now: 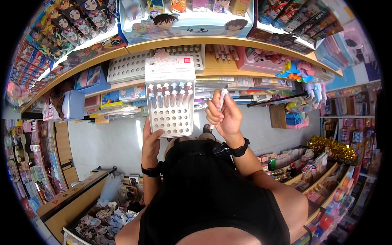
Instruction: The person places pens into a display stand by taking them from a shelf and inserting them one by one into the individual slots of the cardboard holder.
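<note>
My left hand (152, 139) grips the lower left corner of a white cardboard pen display box (170, 121), thumb on its front edge. Two rows of pens (170, 94) with pale and dark tops stand in its upper holes. Below them, several rows of round holes hold nothing. To the right of the box, my right hand (225, 114) is closed around a slim pink-and-white pen (223, 99), its decorated top pointing up and its lower end showing under the fingers.
Ahead is a wooden shelf (190, 42) with more perforated pen boxes (128, 67), loose pens (223, 53) and a pink box (261, 59). Notebooks (214, 84) lie on the level below. Bins of hair accessories (107, 217) stand behind left; a divided display (318, 180) stands at right.
</note>
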The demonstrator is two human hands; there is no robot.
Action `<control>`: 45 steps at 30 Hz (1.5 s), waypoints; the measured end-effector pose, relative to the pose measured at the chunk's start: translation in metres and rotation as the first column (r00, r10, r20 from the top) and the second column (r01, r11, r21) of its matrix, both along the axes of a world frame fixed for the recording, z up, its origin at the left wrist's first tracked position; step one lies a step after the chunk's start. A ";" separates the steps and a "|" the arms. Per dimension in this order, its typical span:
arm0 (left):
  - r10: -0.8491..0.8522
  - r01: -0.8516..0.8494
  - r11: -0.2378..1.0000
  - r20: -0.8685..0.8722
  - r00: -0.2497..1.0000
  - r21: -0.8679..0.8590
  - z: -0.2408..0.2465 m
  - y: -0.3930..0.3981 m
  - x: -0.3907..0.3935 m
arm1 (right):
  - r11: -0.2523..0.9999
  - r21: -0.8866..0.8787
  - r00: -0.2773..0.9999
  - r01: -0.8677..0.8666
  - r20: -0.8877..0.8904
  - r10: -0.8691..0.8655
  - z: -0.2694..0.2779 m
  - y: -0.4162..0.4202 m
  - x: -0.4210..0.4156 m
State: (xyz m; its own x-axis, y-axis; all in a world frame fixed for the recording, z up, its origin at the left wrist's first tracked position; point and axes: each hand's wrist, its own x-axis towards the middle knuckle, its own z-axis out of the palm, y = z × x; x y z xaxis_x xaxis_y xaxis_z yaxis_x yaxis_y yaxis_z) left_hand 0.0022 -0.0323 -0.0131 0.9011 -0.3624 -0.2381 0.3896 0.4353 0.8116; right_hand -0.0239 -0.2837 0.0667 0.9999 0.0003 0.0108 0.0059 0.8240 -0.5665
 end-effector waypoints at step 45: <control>0.019 -0.019 1.000 -0.007 1.000 0.004 -0.002 0.001 0.000 | 0.910 -0.371 0.979 0.184 0.154 -0.135 -0.011 0.003 0.003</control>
State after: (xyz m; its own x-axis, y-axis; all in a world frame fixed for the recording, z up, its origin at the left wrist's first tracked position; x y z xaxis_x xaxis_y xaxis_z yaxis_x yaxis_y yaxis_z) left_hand 0.0025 -0.0316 -0.0154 0.9060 -0.3445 -0.2461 0.3872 0.4393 0.8106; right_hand -0.0213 -0.2805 0.0553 0.9779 -0.1303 0.1634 0.2079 0.5275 -0.8237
